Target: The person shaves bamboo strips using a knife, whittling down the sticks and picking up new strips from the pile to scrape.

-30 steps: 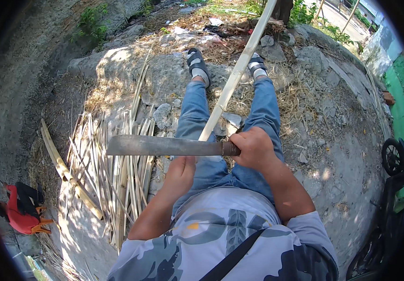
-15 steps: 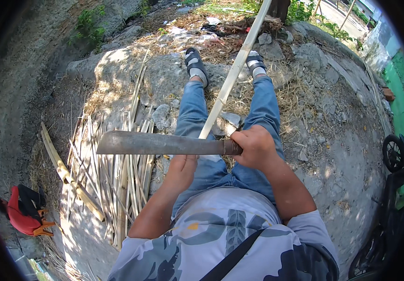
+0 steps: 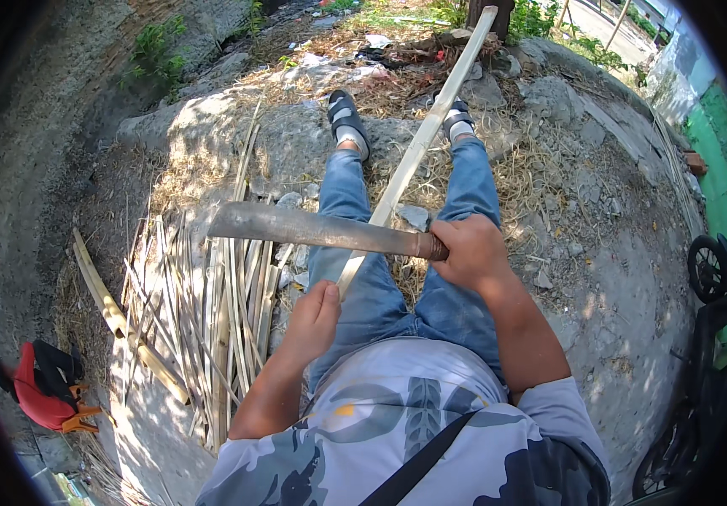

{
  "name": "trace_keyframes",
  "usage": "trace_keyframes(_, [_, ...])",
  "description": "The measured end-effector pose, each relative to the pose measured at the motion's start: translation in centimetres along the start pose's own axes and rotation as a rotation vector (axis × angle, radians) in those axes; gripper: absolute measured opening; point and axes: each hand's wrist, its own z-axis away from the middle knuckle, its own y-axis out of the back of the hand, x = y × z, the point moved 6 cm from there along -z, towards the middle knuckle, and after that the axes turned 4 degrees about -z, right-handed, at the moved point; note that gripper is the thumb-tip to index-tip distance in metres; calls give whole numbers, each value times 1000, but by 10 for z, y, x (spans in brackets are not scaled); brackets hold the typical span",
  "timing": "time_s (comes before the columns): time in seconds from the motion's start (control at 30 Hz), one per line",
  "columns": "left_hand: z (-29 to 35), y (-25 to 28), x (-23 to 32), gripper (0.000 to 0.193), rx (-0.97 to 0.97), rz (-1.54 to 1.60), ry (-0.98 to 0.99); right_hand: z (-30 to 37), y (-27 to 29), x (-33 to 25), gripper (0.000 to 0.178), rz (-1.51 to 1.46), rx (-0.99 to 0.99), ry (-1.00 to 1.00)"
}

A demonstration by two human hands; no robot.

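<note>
My right hand is closed round the handle of a machete, whose broad dark blade points left and lies across a long pale bamboo strip. The lower end of that strip is gripped in my left hand, with the thumb pressed along it. From there it slants up and away to the right, between my feet and past the far ledge. The blade crosses the strip a little beyond my left hand. Whether the edge touches or bites into the strip, I cannot tell.
Several split bamboo strips lie heaped on the ground to my left, beside a thicker bamboo pole. A person in red sits at the far left. A motorbike stands at the right. Loose stones and dry shavings surround my legs.
The machete has moved up and away from my body along the strip, its tip rising. My left hand now shows beyond the blade's cover, and the strip's far end has come into view.
</note>
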Motion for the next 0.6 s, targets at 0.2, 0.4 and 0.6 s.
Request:
trace_keyframes(0.2, [5, 14, 7, 38, -3, -9, -77, -2, 25, 25, 26, 8, 75, -53])
trace_keyframes(0.4, [11, -2, 15, 40, -15, 75, 6, 2, 4, -15, 27, -43, 35, 93])
trace_keyframes(0.6, [13, 21, 9, 39, -29, -54, -18, -5, 38, 33, 24, 28, 149, 6])
